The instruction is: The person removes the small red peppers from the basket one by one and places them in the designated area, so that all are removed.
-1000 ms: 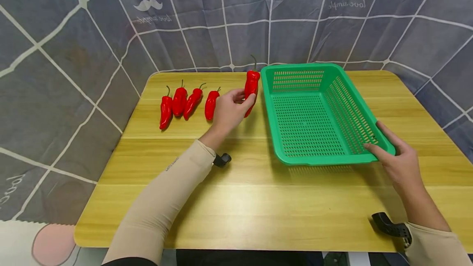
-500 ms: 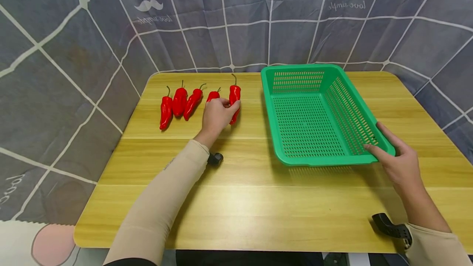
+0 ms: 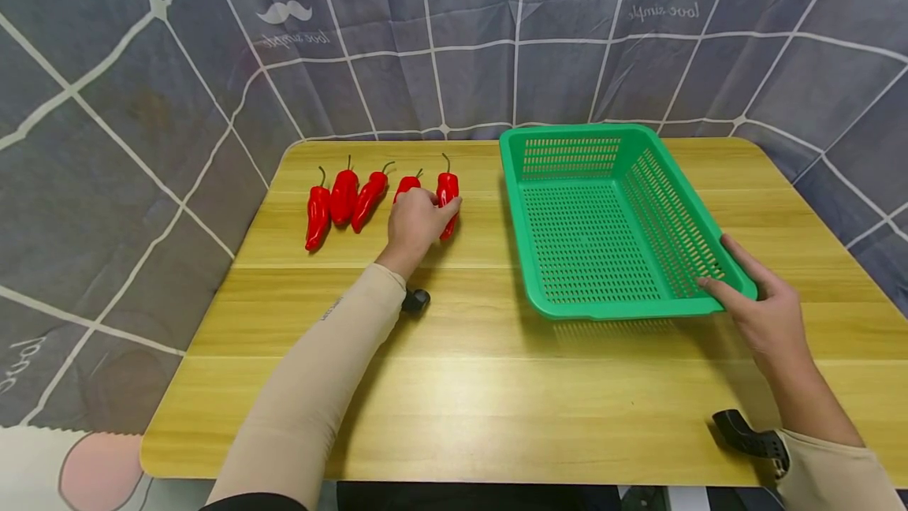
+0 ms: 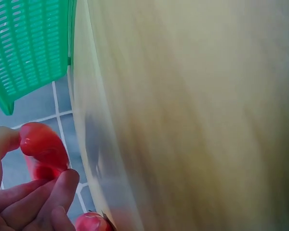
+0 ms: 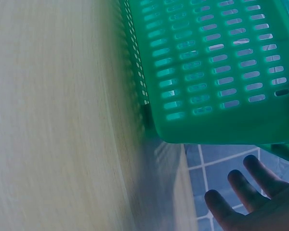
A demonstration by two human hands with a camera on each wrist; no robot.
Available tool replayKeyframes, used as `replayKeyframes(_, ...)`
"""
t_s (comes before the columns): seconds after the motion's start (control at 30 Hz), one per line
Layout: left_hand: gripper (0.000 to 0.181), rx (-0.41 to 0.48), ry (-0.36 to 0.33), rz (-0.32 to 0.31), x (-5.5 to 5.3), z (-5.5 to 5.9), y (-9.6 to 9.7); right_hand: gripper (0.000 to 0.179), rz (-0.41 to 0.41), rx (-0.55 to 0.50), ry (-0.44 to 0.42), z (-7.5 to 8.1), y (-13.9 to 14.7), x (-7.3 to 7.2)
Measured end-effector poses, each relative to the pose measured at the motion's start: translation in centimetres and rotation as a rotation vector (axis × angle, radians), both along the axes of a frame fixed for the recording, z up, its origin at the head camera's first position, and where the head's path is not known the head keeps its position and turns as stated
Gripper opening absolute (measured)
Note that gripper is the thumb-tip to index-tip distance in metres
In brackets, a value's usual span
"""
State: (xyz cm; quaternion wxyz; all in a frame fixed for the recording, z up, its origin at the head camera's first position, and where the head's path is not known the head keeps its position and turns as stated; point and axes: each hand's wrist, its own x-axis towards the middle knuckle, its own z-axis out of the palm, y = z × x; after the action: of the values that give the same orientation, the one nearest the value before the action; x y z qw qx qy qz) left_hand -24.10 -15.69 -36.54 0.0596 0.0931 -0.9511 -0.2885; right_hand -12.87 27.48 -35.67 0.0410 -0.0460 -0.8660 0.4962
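My left hand (image 3: 414, 223) pinches a red pepper (image 3: 448, 194) between thumb and fingers, stem pointing away. In the left wrist view the thumb and fingertips press either side of the pepper (image 4: 44, 144). A second red pepper (image 3: 407, 184) lies just beyond that hand, partly hidden by it. My right hand (image 3: 769, 310) grips the green plastic basket (image 3: 634, 308) at its near right corner, thumb over the rim. Several of its fingers (image 5: 245, 190) spread below the basket's wall (image 5: 221, 127) in the right wrist view.
Left of the left hand, three red peppers lie in a row: one on the left (image 3: 318, 217), one in the middle (image 3: 344, 197) and one slanted (image 3: 370, 199). A grey patterned curtain (image 3: 475, 85) hangs behind the wooden table (image 3: 511, 408).
My left hand has carried its pepper leftward from beside the basket to the row of peppers, then barely shifted. The right hand and basket have stayed in place.
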Motion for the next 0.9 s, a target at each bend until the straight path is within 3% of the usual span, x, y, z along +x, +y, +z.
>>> replayKeyframes(0.33,0.046,-0.065,-0.04,-0.015,0.15,0.08,0.02,0.063,0.002,-0.032,0.019,0.08,-0.2,-0.05)
replayKeyframes(0.43,0.058,-0.08,-0.044,-0.012,0.16,0.27,0.28,0.063,0.002,-0.05,0.023,0.08,-0.21,-0.07)
replayKeyframes(0.9,0.076,-0.093,0.042,-0.051,0.35,0.48,0.58,0.063,0.013,-0.065,0.027,0.02,-0.15,0.01)
